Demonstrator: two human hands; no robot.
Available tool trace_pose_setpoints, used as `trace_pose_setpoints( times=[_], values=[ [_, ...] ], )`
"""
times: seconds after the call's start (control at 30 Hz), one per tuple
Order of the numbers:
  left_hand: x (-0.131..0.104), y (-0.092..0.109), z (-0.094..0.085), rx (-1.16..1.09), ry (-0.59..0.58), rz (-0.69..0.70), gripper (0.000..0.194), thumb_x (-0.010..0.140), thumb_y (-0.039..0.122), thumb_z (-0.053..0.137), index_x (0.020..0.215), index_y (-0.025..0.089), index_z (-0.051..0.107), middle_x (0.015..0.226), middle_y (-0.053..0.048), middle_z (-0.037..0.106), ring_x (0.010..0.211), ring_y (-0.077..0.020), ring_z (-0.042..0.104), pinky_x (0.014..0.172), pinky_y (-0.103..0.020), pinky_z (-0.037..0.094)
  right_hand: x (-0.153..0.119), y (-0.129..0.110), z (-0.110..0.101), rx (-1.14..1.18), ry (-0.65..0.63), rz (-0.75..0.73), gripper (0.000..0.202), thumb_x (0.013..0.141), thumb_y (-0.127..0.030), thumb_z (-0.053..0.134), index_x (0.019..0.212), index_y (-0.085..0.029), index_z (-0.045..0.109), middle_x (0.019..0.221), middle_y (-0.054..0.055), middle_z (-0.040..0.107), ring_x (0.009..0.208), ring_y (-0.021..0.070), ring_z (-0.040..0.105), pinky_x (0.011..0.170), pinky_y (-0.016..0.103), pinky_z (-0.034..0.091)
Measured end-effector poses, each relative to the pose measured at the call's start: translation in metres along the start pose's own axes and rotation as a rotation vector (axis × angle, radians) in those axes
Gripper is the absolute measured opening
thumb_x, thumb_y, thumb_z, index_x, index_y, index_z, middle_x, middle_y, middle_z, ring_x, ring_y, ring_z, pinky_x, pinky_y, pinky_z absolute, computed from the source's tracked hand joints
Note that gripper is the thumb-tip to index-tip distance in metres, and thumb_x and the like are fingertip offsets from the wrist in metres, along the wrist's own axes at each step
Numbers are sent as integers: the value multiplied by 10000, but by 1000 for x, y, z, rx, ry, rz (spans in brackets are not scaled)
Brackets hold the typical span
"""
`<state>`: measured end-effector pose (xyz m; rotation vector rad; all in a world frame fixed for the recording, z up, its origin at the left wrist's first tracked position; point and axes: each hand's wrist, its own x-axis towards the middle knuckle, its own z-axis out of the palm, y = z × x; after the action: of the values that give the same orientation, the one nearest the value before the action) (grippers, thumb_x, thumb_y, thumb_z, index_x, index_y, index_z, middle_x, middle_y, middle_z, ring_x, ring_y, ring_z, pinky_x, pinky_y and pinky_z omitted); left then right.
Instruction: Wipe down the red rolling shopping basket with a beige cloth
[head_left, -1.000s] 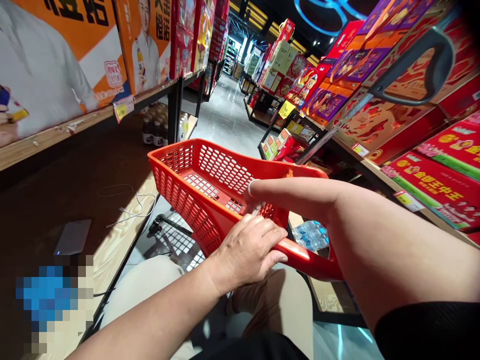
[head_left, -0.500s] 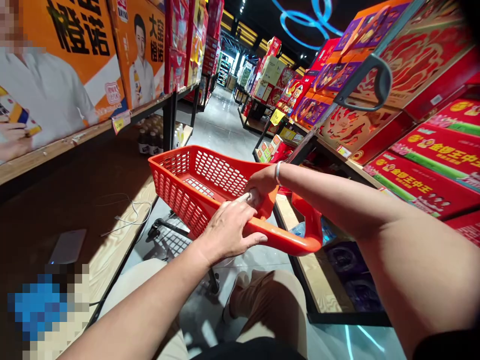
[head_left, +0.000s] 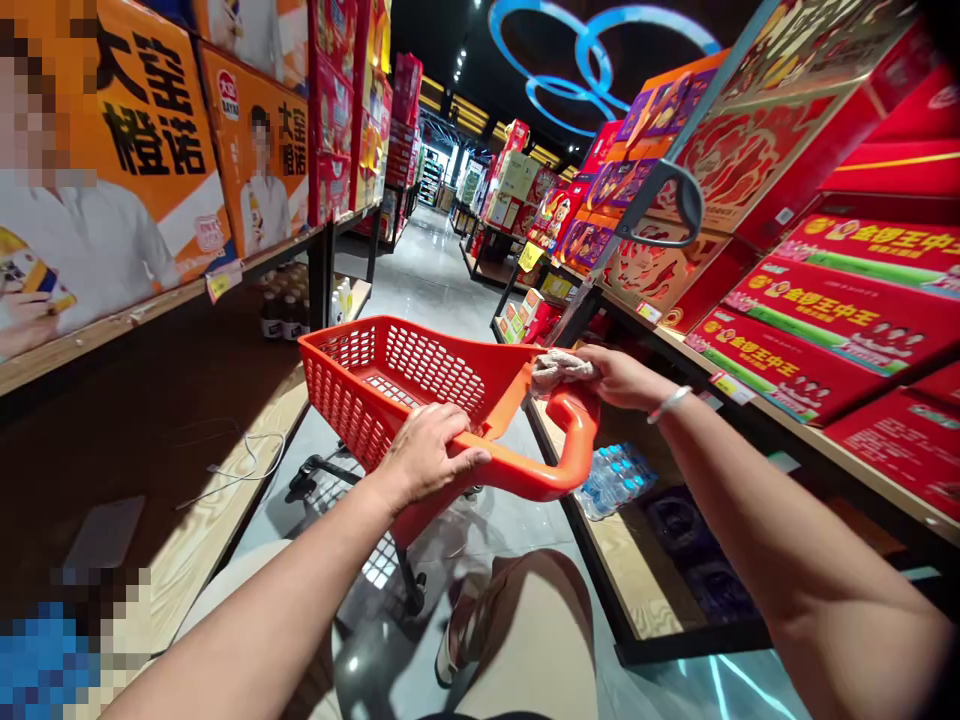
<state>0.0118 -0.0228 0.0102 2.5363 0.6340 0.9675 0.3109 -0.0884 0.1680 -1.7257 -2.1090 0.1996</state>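
Observation:
An orange shopping cart with a perforated basket stands in front of me, angled to the left. My left hand grips the cart's rim near the base of its handle, thumb along the top. My right hand is closed on a crumpled light cloth, which lies against the cart's right rim, where the looped handle joins it. A pale band circles my right wrist. The visible inside of the basket holds nothing.
Wooden shelves flank the aisle, with orange boxes on the left and red boxes on the right. Wrapped bottles sit on the low right shelf. A white cable lies at left. The tiled floor runs ahead.
My right hand has moved right with the cloth, away from my left hand to the handle's far side. The cloth now shows more fully. The view has shifted slightly.

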Motion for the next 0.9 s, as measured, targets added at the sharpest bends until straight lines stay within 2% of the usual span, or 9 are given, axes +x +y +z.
trace_pose_setpoints(
  times=[0.17, 0.23, 0.3, 0.43, 0.53, 0.63, 0.77, 0.83, 0.9],
  values=[
    [2, -14, 3, 67, 65, 66, 760, 913, 830, 196, 899, 216, 644, 954, -82, 692, 918, -259, 612, 857, -418, 431, -62, -35, 12, -49, 6, -215, 214, 918, -284, 649, 1108, -234, 735, 1104, 76, 727, 1031, 222, 657, 921, 340, 519],
    [2, -18, 2, 80, 95, 92, 800, 902, 842, 132, 853, 217, 630, 889, -77, 680, 860, -250, 599, 825, -412, 429, -71, -31, 12, -85, 30, -278, 216, 932, -290, 634, 1119, -246, 734, 1130, 79, 724, 1091, 226, 637, 971, 362, 490],
    [3, -22, 0, 72, 120, 107, 823, 903, 830, 63, 799, 221, 606, 834, -71, 658, 811, -239, 582, 795, -404, 431, -70, -9, 12, -141, 107, -255, 216, 933, -278, 615, 1106, -246, 739, 1142, 84, 723, 1107, 236, 628, 994, 395, 468],
    [4, -26, -2, 52, 165, 57, 751, 974, 700, 18, 712, 230, 542, 752, -60, 599, 747, -222, 551, 758, -391, 441, -53, 58, 20, -170, 300, 0, 290, 871, -292, 641, 1130, -202, 737, 1103, 105, 714, 1013, 248, 644, 958, 425, 475],
    [6, -30, -3, 27, 205, -10, 643, 1001, 600, 95, 712, 236, 538, 750, -59, 609, 748, -221, 561, 775, -396, 458, -45, 79, 31, -64, 404, 119, 356, 826, -293, 652, 1158, -186, 724, 1073, 89, 707, 986, 236, 656, 922, 384, 503],
    [9, -37, -9, -15, 221, -51, 609, 985, 570, 118, 746, 239, 569, 804, -75, 650, 807, -232, 596, 816, -404, 490, -53, 51, 45, -32, 468, 88, 349, 822, -227, 621, 1155, -218, 726, 1145, 80, 708, 1068, 245, 651, 953, 389, 497],
    [10, -40, -23, -19, 284, -167, 560, 958, 569, 188, 827, 226, 611, 948, -99, 705, 964, -254, 637, 951, -425, 502, -80, -27, 75, -39, 531, -107, 409, 839, -126, 568, 1210, -247, 690, 1227, 67, 703, 1170, 250, 622, 1023, 432, 469],
    [9, -31, -29, -21, 363, -241, 519, 955, 557, 267, 929, 204, 646, 1033, -106, 714, 1025, -264, 640, 988, -433, 495, -91, -62, 95, -42, 575, -222, 449, 837, -101, 568, 1250, -252, 659, 1210, 66, 703, 1174, 248, 613, 1037, 451, 467],
    [6, -14, -34, -70, 416, -251, 511, 969, 555, 317, 1002, 187, 670, 1069, -107, 720, 1025, -260, 649, 974, -417, 502, -96, -86, 117, -46, 575, -333, 519, 817, -92, 588, 1306, -261, 626, 1260, 73, 675, 1184, 249, 594, 1040, 458, 480]
  ],
)
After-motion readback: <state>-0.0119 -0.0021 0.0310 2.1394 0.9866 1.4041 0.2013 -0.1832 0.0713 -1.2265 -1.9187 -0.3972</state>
